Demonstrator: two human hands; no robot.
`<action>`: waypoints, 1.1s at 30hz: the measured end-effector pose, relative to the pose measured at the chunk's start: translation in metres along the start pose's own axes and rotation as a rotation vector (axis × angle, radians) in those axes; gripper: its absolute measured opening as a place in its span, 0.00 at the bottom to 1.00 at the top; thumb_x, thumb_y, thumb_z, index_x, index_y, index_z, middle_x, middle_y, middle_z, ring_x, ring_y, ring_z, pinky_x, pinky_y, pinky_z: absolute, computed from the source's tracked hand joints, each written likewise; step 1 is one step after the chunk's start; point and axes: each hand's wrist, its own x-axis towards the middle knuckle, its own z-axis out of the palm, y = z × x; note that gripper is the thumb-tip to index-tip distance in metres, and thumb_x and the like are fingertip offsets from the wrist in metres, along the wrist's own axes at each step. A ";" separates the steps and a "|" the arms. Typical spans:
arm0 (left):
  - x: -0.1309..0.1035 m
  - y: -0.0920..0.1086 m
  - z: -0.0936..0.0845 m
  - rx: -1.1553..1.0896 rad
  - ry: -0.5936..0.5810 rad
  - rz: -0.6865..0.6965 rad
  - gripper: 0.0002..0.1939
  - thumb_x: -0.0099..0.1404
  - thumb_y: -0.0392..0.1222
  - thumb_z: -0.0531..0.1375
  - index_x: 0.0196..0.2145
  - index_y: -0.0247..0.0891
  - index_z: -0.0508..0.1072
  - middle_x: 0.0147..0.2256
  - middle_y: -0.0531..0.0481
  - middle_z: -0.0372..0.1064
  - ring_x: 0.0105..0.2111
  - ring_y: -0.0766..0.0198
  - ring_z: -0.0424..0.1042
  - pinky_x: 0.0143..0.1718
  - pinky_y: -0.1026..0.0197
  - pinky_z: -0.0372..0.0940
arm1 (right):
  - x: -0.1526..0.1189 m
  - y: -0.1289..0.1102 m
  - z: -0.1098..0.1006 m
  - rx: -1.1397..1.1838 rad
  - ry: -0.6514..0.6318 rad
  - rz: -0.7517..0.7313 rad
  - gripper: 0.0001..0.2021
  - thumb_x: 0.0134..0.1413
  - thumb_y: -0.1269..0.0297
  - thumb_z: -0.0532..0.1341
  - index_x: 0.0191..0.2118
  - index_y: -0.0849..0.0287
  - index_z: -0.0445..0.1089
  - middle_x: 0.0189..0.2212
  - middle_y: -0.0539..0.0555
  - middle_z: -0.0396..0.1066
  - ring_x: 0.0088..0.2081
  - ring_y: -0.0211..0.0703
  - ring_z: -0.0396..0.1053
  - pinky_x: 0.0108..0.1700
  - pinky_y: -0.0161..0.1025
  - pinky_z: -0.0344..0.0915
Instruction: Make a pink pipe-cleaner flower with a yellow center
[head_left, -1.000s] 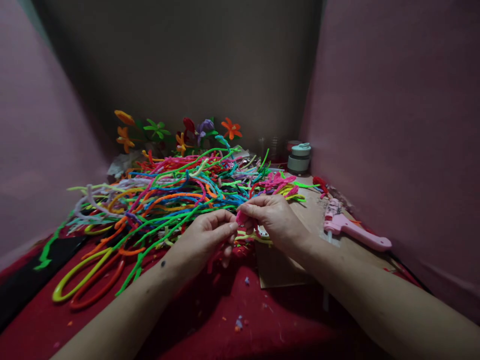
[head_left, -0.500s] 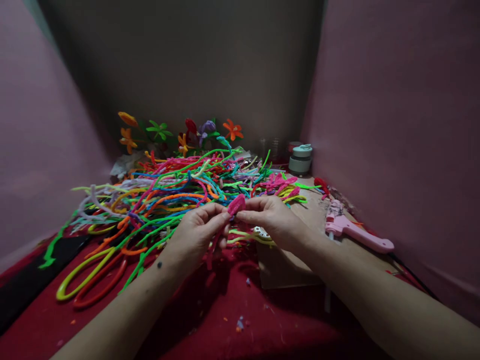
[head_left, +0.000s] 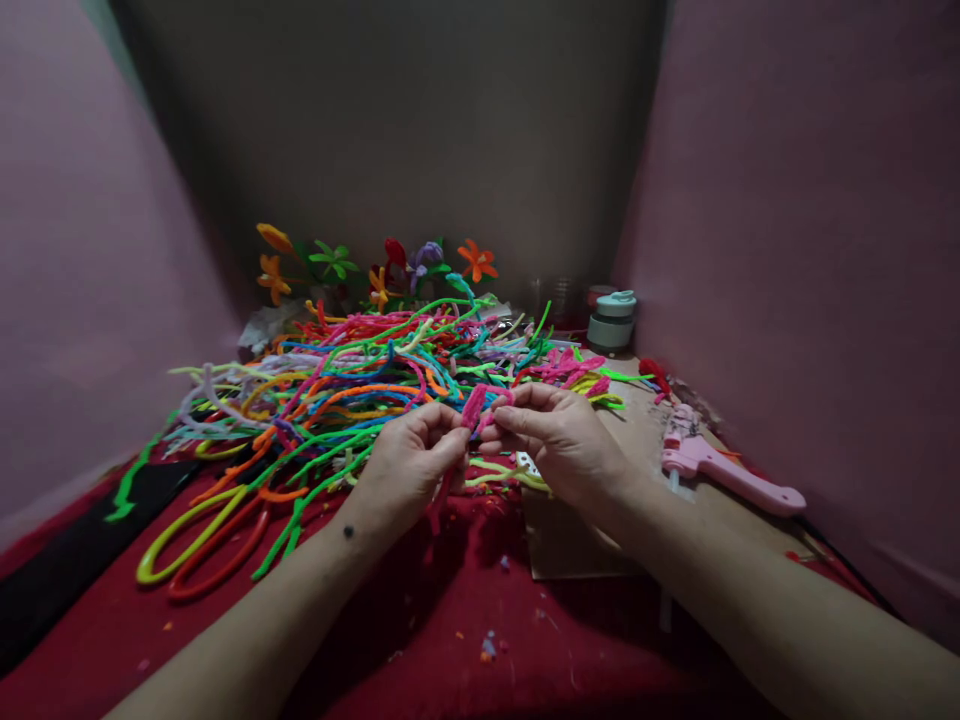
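Between my two hands is a fuzzy pink pipe cleaner piece, bent into a loop, with a tail hanging below toward the red cloth. My left hand pinches its left side between thumb and fingers. On the right, my right hand pinches a pink strand at the loop's other end. Just behind my hands spreads a big tangled pile of coloured pipe cleaners.
Pink glue gun on a cardboard sheet at right. A lidded jar stands behind. Pipe cleaner flowers line the back. Red and yellow scissor-like handles lie left on red cloth. Pink walls flank both sides.
The pink loop has opened out, and a strand now stretches from it to my right hand, which has moved slightly away from my left. The whole view has shifted a little.
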 end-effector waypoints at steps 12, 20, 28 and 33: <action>-0.004 0.000 0.002 -0.015 -0.086 -0.008 0.09 0.55 0.43 0.58 0.24 0.37 0.63 0.17 0.57 0.64 0.15 0.69 0.65 0.14 0.69 0.58 | 0.002 0.011 -0.004 0.005 0.017 -0.052 0.07 0.34 0.72 0.68 0.23 0.61 0.70 0.18 0.48 0.72 0.22 0.37 0.71 0.29 0.35 0.71; -0.005 0.001 0.002 -0.035 -0.122 -0.044 0.09 0.55 0.42 0.59 0.24 0.36 0.62 0.18 0.56 0.66 0.16 0.69 0.67 0.16 0.69 0.59 | 0.000 0.010 -0.003 -0.180 0.035 -0.184 0.04 0.38 0.71 0.66 0.24 0.60 0.71 0.19 0.48 0.70 0.23 0.37 0.69 0.30 0.37 0.68; -0.005 -0.003 0.002 -0.019 -0.080 -0.047 0.08 0.56 0.42 0.58 0.23 0.36 0.63 0.17 0.55 0.66 0.16 0.68 0.68 0.17 0.68 0.60 | -0.010 0.009 -0.004 -0.886 -0.023 -0.604 0.06 0.48 0.70 0.59 0.25 0.58 0.71 0.23 0.50 0.65 0.28 0.37 0.62 0.34 0.36 0.61; -0.005 -0.004 0.005 0.051 0.000 -0.018 0.09 0.54 0.43 0.59 0.24 0.37 0.64 0.17 0.57 0.64 0.16 0.67 0.67 0.16 0.67 0.60 | -0.007 0.007 -0.002 -0.733 0.021 -0.218 0.04 0.44 0.71 0.60 0.23 0.61 0.71 0.20 0.49 0.67 0.22 0.35 0.63 0.27 0.35 0.61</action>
